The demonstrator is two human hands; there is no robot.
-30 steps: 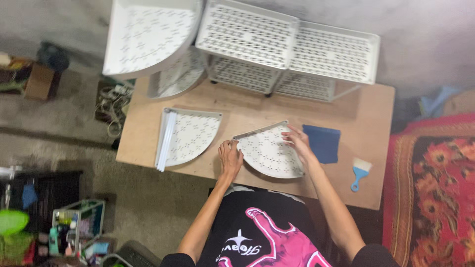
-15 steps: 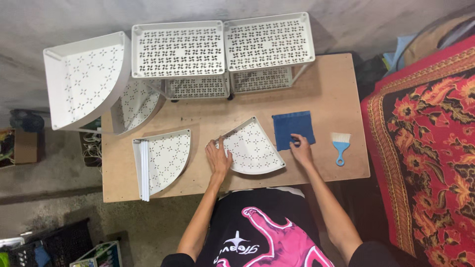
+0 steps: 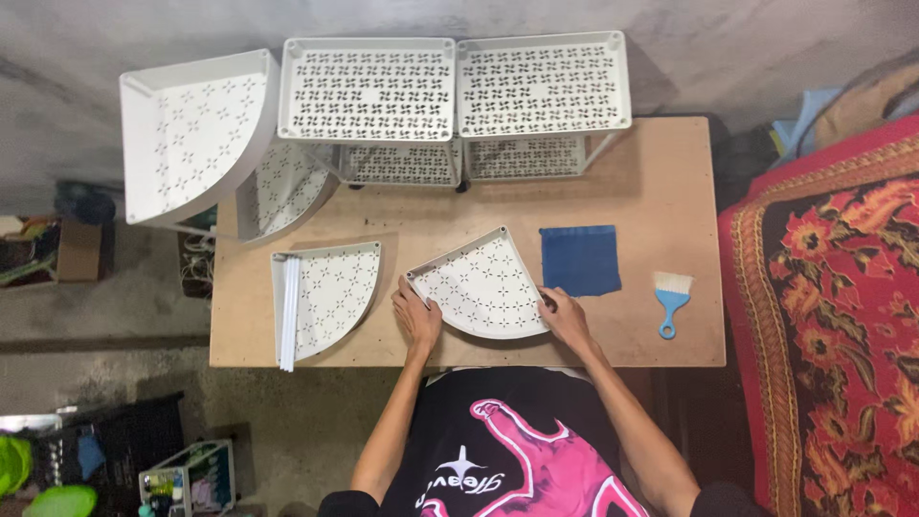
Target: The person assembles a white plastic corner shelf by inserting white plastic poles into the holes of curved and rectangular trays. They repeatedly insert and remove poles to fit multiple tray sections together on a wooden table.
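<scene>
Both hands grasp one white, quarter-round perforated plastic shelf tray [image 3: 483, 285] (nothing in it) — left hand [image 3: 416, 318] at its left edge, right hand [image 3: 565, 319] at its right. A dark blue square cloth [image 3: 579, 259] lies just beside it on the wooden table [image 3: 661, 191] — a small blue brush [image 3: 670, 299] farther right.

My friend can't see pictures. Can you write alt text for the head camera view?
Seen from above, a person's left hand and right hand hold a white quarter-round perforated shelf on a wooden table. Beside it lie another corner shelf, a blue cloth and a small blue brush; white racks stand behind.
</scene>
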